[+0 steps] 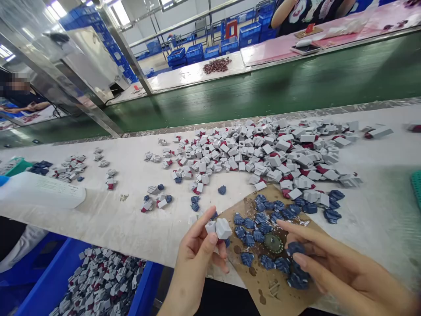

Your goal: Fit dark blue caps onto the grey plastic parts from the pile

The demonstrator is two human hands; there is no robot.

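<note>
Two hands (197, 252) (342, 263), apparently one part (224, 229) (296, 248) each

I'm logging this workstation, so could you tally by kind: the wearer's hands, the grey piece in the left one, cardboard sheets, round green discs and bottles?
Hands: 2 (left hand, right hand)
Held grey piece: 1
Cardboard sheet: 1
Round green disc: 1
White bottle: 1
Total: 6
</note>
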